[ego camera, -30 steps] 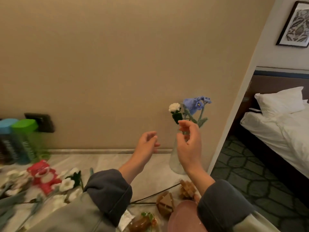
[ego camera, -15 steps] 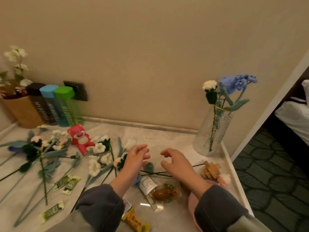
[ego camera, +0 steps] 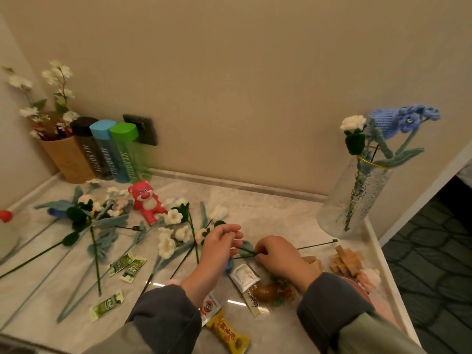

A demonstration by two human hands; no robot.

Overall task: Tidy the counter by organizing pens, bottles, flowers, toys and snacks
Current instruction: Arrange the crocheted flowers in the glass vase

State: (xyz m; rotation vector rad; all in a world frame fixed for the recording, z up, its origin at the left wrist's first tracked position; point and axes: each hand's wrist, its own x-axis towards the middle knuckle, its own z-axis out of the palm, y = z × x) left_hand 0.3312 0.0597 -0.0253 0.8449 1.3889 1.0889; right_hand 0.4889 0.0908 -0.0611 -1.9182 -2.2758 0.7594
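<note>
Several knitted flowers (ego camera: 168,241) lie scattered over the marble counter (ego camera: 281,210). My right hand (ego camera: 277,254) pinches the thin dark stem of one flower (ego camera: 315,245) near the counter's middle. My left hand (ego camera: 221,242) hovers just left of it, fingers loosely curled over the same flower's leaf. A glass vase (ego camera: 353,198) at the right holds a white and a blue knitted flower (ego camera: 398,122). A red bear toy (ego camera: 145,201) sits behind the flowers. Snack packets (ego camera: 229,333) lie in front of my arms.
Three bottles (ego camera: 120,152) with black, blue and green caps stand by a brown holder (ego camera: 66,157) at the back left. Wooden puzzle blocks (ego camera: 344,259) and a pink bowl edge (ego camera: 357,284) sit at the right, near the counter's edge. Green sachets (ego camera: 127,264) lie at front left.
Both hands dropped from the vase to the counter. My right hand has closed on a flower stem, and my view has tilted down and left.
</note>
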